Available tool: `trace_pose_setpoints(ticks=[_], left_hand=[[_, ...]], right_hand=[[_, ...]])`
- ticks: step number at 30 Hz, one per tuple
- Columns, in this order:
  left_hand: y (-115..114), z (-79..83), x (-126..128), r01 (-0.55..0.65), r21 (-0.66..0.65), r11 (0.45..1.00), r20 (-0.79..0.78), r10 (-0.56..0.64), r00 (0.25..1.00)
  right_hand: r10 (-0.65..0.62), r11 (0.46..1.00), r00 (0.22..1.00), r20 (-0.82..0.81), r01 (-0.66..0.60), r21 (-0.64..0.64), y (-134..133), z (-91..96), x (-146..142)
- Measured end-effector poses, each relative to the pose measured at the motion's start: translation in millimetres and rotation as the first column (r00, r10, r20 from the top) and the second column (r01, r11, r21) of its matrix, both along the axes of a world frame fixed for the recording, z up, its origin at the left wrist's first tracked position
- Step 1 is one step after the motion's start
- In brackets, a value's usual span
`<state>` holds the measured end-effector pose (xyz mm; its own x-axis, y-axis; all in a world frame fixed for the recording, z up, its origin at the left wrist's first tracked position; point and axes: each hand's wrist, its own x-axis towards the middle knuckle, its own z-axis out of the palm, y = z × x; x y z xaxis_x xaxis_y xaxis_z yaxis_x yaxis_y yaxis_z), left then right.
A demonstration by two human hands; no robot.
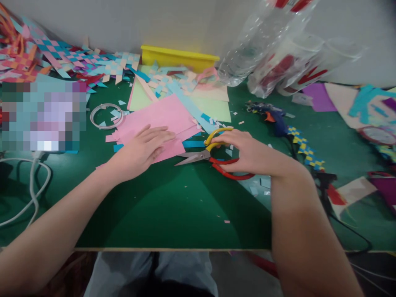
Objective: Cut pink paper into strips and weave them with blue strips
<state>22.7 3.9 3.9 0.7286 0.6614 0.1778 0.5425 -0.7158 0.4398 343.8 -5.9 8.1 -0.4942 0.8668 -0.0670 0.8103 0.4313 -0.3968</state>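
My left hand (145, 148) lies flat, fingers stretched out, on a stack of pink paper sheets (161, 117) on the green table (173, 206). My right hand (247, 154) rests over scissors (201, 156) with yellow and red handles; its fingers curl around the yellow handle (218, 133). The closed metal blades point left toward my left hand. The red handle (232, 175) lies on the table under my palm.
Woven paper-strip mats (62, 57) pile at the back left, a yellow tray (177, 57) at the back, clear plastic bottles (272, 53) at the back right. A glue gun (275, 117), a tape ring (107, 116), a white cable (34, 185) and paper scraps lie around.
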Motion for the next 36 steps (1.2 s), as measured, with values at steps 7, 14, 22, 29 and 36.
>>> trace_pose_setpoints(ticks=[7, 14, 22, 29, 36], left_hand=[[23.9, -14.2, -5.9, 0.109, 0.059, 0.992, -0.262, -0.09, 0.961], [34.6, -23.2, -11.0, 0.18, 0.119, 0.976, -0.304, -0.137, 0.943], [34.2, -22.7, -8.1, 0.203, 0.154, 0.967, -0.321, -0.145, 0.936], [34.4, -21.7, -6.2, 0.219, 0.161, 0.962, -0.349, -0.152, 0.924], [38.2, -22.0, -8.5, 0.229, 0.183, 0.956, -0.371, -0.149, 0.917]], right_hand=[[0.001, 1.0, 1.0, 0.0, -0.001, 0.007, 0.7, -1.9, 0.3], [0.005, 0.999, 1.0, 0.015, -0.005, -0.05, -0.2, 2.6, -3.4], [0.041, 0.999, 0.999, -0.004, -0.041, -0.018, 3.7, 0.2, -12.7], [0.085, 0.996, 0.996, -0.037, -0.085, -0.002, 9.0, -3.0, -14.8], [0.064, 0.997, 0.998, 0.005, -0.063, -0.045, 7.2, 4.2, -15.3]])
